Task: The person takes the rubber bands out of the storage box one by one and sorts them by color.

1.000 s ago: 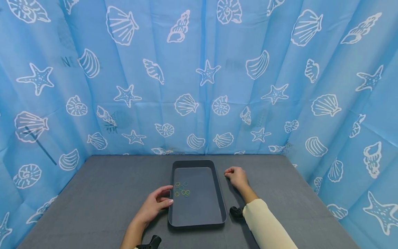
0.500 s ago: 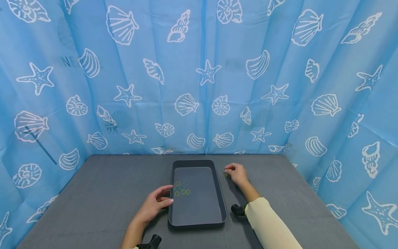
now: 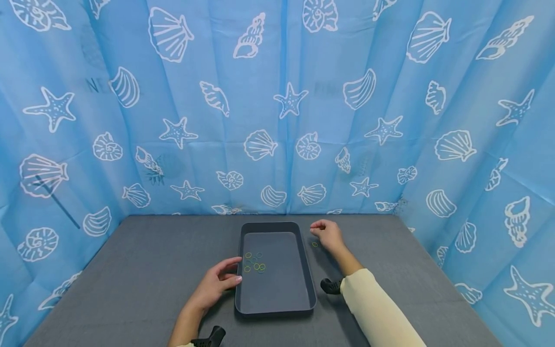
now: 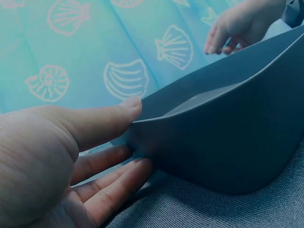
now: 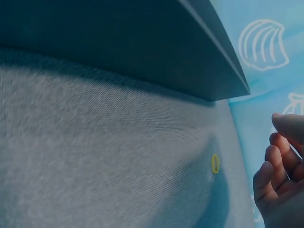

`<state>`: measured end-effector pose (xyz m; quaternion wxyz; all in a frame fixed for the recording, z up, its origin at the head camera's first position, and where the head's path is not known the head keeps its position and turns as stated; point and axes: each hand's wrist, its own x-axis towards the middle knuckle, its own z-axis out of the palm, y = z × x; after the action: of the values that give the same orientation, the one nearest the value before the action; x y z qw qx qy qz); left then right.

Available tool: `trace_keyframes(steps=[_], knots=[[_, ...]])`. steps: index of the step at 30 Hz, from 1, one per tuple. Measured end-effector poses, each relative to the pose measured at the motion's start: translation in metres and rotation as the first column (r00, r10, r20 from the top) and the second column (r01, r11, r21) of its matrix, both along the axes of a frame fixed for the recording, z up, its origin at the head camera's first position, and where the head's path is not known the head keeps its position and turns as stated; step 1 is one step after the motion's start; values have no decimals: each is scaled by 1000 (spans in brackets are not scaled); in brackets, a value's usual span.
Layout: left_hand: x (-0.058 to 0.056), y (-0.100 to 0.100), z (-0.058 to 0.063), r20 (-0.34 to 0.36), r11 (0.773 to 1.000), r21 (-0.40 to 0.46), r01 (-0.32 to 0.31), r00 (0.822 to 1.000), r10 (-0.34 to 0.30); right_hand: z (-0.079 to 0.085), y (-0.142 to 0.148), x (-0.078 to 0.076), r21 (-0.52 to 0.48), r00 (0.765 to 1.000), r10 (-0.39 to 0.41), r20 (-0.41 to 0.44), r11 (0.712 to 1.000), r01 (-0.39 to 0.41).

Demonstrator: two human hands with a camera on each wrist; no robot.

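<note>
A dark grey tray (image 3: 277, 294) sits on the table in the head view. Several thin rings, yellow and bluish green, lie in its left half, among them a yellow ring (image 3: 248, 255). My left hand (image 3: 212, 285) touches the tray's left side; in the left wrist view the thumb (image 4: 109, 118) meets the rim while fingertips touch the outer wall. My right hand (image 3: 330, 237) is raised past the tray's right side, its fingers loosely bent and holding nothing. Below it, one yellow-green ring (image 3: 314, 245) lies on the cloth, apart from the fingers; the right wrist view shows this ring (image 5: 215, 163) too.
Grey cloth covers the table (image 3: 173, 250). A blue curtain (image 3: 286, 159) with white shell prints hangs behind it and along both sides. Black devices are worn at both wrists, such as the right wrist device (image 3: 331, 286).
My right fingers, earlier at the yellow-green ring, have let go of it and lifted up and away. It now lies alone on the table. The left hand and tray have stayed put.
</note>
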<state>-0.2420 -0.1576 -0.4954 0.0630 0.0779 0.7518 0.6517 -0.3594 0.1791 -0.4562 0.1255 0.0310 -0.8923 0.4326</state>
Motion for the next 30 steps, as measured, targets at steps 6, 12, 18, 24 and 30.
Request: trace_keyframes(steps=[6,12,18,24,30], knots=[[0,0,0,5,1000,-5,-7,1000,7,10,-7,0,-8,1000,0,4,1000,0],[1,0,1,10,1000,1,-12,1000,12,18,-13,-3,-30,1000,8,17,1000,-7],[1,0,0,7,1000,-1,-16,1000,16,23,-21,-6,-43,1000,7,26,999,-6],[0,1,-1,4,1000,-9,-19,1000,19,25,-32,-7,-74,999,23,46,997,-19],[-1,1,-2,0,1000,-5,-15,1000,15,28,-42,-6,-91,998,43,48,995,-38]])
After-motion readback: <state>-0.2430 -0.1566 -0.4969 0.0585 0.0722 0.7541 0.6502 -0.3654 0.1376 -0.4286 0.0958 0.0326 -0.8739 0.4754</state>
